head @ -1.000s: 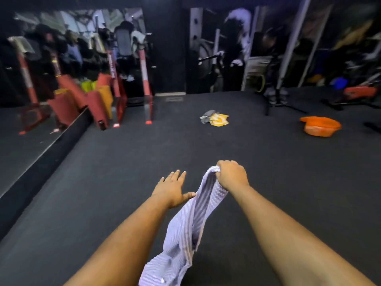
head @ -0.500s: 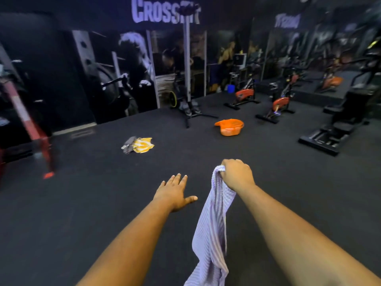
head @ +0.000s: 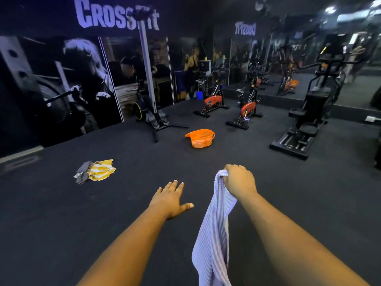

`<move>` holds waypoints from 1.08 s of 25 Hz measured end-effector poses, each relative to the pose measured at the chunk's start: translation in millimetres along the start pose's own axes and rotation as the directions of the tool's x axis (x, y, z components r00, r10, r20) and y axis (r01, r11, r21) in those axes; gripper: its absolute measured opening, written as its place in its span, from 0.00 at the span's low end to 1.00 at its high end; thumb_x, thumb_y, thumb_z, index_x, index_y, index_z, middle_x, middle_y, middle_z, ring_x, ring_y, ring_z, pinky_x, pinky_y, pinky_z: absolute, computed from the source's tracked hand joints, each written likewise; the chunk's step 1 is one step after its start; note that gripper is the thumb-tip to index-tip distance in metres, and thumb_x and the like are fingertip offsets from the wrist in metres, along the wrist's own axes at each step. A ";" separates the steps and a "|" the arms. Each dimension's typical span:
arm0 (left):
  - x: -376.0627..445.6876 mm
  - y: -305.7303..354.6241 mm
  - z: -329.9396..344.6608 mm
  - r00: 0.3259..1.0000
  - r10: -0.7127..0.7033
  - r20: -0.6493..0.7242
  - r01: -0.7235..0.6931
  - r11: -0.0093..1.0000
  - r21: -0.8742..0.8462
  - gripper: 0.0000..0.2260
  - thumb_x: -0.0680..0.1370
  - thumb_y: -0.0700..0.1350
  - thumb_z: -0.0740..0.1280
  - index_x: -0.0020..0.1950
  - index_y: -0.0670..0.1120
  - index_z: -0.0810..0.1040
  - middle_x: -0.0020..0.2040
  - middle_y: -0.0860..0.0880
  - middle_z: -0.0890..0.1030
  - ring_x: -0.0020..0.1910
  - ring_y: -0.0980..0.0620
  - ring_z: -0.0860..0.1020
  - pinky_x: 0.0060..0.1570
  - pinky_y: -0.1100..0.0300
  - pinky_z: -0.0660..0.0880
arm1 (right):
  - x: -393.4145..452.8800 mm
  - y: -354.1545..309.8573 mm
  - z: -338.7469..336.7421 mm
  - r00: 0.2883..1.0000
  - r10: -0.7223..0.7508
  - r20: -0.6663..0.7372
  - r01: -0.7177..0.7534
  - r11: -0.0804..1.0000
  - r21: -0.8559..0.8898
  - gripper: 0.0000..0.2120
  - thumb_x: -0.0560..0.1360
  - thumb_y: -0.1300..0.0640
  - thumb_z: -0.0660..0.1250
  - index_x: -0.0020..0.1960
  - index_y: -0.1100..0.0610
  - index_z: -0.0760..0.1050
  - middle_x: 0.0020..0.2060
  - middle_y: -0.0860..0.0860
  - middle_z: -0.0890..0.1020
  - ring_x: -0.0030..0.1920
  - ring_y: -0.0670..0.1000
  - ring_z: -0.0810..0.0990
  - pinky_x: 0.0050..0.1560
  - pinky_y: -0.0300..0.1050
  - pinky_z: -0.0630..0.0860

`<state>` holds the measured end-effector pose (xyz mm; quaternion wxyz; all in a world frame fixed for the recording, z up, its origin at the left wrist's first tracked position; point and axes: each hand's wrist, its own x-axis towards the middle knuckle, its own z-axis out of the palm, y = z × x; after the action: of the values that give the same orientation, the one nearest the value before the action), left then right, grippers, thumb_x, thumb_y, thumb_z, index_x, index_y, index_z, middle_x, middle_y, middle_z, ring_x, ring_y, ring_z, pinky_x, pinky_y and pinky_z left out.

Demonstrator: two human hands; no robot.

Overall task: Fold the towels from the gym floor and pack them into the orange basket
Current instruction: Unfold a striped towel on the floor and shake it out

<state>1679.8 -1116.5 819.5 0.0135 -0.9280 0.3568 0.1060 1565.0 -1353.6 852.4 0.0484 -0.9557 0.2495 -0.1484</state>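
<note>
Now view has swung rightward vs a sec ago: red rack gone from left edge, orange basket (head: 200, 138) sits near centre at 12 o'clock, exercise bikes (head: 245, 109) and a stepper machine (head: 309, 120) behind it at 1–2 o'clock. Reads as person turning toward the basket w/ one towel in hand; no fold done yet, so prob. fold comes next or at the basket.

R hand (head: 240, 180) fisted round top corner of lavender striped towel (head: 214, 234); cloth hangs straight down, unfolded, lower end runs out of frame.

L hand (head: 170, 200) spread flat, palm down, fingers straight, thumb out to the side; holds nothing, just beside the towel, not touching.

Yellow striped towel (head: 102, 170) + grey towel (head: 82, 172) bunched together on the floor at 10 o'clock, well apart from basket. Basket contents: can't tell.
</note>
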 end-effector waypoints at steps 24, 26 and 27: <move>669.2 -43.7 -143.1 0.989 0.146 0.013 -0.146 0.989 -0.021 0.44 0.77 0.73 0.54 0.84 0.52 0.41 0.84 0.48 0.43 0.83 0.48 0.44 0.80 0.44 0.49 | 612.1 118.6 139.7 0.980 0.166 -0.110 -0.167 0.986 -0.005 0.02 0.77 0.56 0.62 0.47 0.54 0.72 0.45 0.51 0.82 0.48 0.58 0.78 0.43 0.50 0.73; 725.7 -35.0 -150.5 0.990 0.139 0.002 -0.139 0.990 -0.014 0.44 0.77 0.74 0.54 0.84 0.52 0.41 0.84 0.48 0.43 0.83 0.48 0.44 0.80 0.44 0.49 | 667.6 137.8 157.3 0.983 0.142 -0.113 -0.143 0.990 -0.001 0.03 0.77 0.56 0.62 0.48 0.54 0.74 0.46 0.51 0.82 0.48 0.58 0.79 0.43 0.50 0.72; 752.5 -30.3 -153.7 0.991 0.133 -0.004 -0.133 0.991 -0.008 0.44 0.77 0.74 0.54 0.84 0.52 0.41 0.84 0.48 0.43 0.83 0.48 0.44 0.80 0.44 0.49 | 693.7 147.2 167.0 0.985 0.129 -0.113 -0.130 0.992 0.006 0.03 0.77 0.56 0.62 0.49 0.54 0.74 0.46 0.51 0.82 0.48 0.58 0.79 0.42 0.49 0.71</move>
<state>2272.8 -1605.6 812.8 0.0022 -0.9024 0.4174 0.1065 2125.1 -1819.5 849.0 0.0431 -0.9276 0.3135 -0.1984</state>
